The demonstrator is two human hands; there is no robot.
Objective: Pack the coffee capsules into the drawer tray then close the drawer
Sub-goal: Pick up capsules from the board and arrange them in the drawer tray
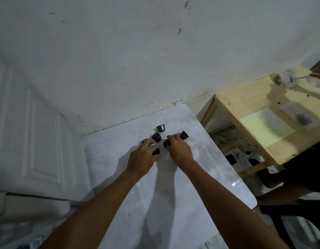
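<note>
Capsules first: I count a loose cluster of coffee capsules on the far half of the white tabletop (pixel 173 186), close to the wall. A teal capsule (pixel 161 127) stands alone at the back, rim up, clear of both hands. A dark capsule (pixel 156 137) sits just in front of it, between the two hands. Off to the right, another dark capsule (pixel 184 135) lies tipped over, its long axis running roughly left to right, right by the fingertips of my right hand.

Now the hands. My left hand (pixel 143 159) is curled over a bluish capsule (pixel 146 142) with a black capsule (pixel 156 151) tucked under thumb and fingers; it looks to be pinching at least one, though I cannot tell how firmly. My right hand (pixel 180 150) is closed around a dark capsule end (pixel 167 143) poking out on the thumb side.

Here is the thing that matters: everything left lies ahead of the hands, toward the wall. The teal one is about midway, slightly nearer the left; the tipped one belongs to the right hand.

No drawer or tray in view, so I judge we are at the gathering stage. A wooden stand (pixel 249 112) sits to the right, a white panelled door (pixel 35 133) to the left.
</note>
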